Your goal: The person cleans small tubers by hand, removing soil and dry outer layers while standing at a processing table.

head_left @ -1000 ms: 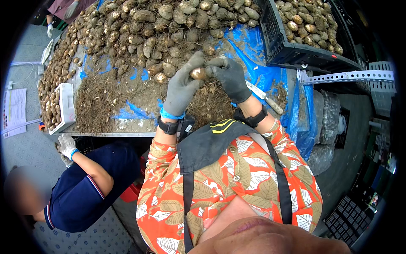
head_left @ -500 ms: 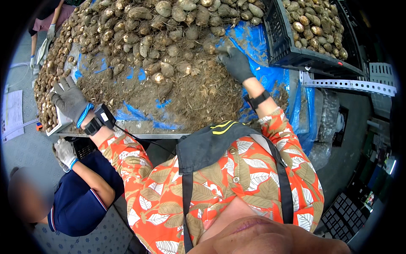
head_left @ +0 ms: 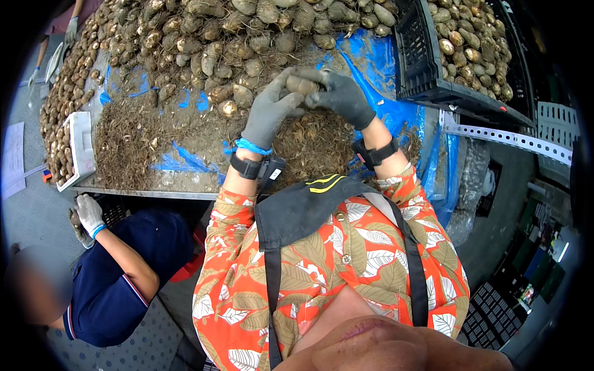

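A brown taro corm (head_left: pixel 301 85) is held up between my two gloved hands, over the table's dirt-strewn middle. My left hand (head_left: pixel 271 110), in a grey glove with a blue band at the wrist, closes on its left side. From the right, my right hand (head_left: pixel 348 100) grips it in a dark grey glove. Fingers of both hands cover part of the corm. Just beyond lies a large heap of hairy taro corms (head_left: pixel 260 43). A few loose corms (head_left: pixel 242 96) sit close to my left fingertips.
Dry root scraps (head_left: pixel 127 145) and torn blue plastic sheeting (head_left: pixel 377 62) cover the table. A black crate (head_left: pixel 427 77) full of corms stands at the far right. At the left edge is a white tray wall (head_left: pixel 81 145). A co-worker (head_left: pixel 124 266) sits at lower left; another person's gloved hand (head_left: pixel 71 29) shows far left.
My left hand has come from the left-hand pile to the middle and joined my right hand. Both now hold a corm, drawn slightly nearer from the heap's edge.
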`<action>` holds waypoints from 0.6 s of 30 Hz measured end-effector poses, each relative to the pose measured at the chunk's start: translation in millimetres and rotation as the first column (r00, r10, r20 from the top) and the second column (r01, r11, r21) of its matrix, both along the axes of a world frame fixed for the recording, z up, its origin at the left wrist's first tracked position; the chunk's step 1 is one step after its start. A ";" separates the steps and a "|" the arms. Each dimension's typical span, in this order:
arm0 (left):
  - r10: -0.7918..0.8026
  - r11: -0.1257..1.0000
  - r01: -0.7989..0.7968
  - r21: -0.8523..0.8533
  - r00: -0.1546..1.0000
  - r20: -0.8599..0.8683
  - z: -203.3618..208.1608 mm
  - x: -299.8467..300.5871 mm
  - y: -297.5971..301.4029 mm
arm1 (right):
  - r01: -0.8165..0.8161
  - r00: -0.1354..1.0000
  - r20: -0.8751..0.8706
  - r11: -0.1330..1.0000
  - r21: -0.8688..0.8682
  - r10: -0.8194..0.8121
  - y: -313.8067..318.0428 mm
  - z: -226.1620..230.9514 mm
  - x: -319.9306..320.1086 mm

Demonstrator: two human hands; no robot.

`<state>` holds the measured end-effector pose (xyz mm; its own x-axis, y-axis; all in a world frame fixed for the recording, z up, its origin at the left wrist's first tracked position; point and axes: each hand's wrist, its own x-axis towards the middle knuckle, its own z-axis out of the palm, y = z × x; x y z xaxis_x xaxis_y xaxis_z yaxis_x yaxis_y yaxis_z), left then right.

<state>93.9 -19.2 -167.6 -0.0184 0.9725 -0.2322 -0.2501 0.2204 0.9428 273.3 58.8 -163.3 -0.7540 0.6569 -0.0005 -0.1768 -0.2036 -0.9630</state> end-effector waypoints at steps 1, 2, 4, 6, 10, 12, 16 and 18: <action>-0.015 1.000 0.015 -0.015 1.000 0.008 7.2 9.8 -14.2 | 0.026 0.975 0.215 0.984 0.175 -0.064 -18.4 7.1 11.0; -0.028 1.000 0.028 -0.007 0.999 0.028 17.3 16.7 -29.4 | 0.065 0.975 0.176 0.931 0.360 -0.137 -34.8 13.3 20.0; -0.055 0.998 0.055 0.010 0.996 0.070 37.8 29.5 -60.7 | 0.145 0.964 0.065 0.720 0.679 -0.256 -66.6 21.5 37.5; -0.133 0.990 0.126 0.054 0.982 0.134 54.3 36.9 -74.1 | 0.305 0.947 0.032 0.928 0.215 -0.319 -76.2 13.6 43.1; -0.170 0.982 0.145 0.121 0.957 0.234 51.2 35.3 -73.6 | 0.304 0.895 0.313 0.948 0.094 -0.318 -71.8 38.1 55.1; -0.149 0.984 0.111 0.138 0.942 0.302 49.1 33.8 -77.0 | 0.255 0.864 0.378 0.936 0.241 -0.333 -76.0 36.5 65.2; -0.069 0.985 0.020 0.174 0.957 0.280 54.0 37.3 -83.6 | 0.214 0.902 0.244 0.860 0.463 -0.356 -93.7 62.2 58.0; -0.081 0.986 0.060 0.158 0.988 0.132 55.2 40.1 -83.1 | 0.251 0.884 0.235 0.834 0.492 -0.404 -95.8 61.8 57.7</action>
<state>134.0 -102.3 -112.4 0.0733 0.9944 -0.0759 -0.3686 0.0978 0.9244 331.0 -37.0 -101.5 -0.5017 0.8527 0.1457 0.1724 0.2637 -0.9491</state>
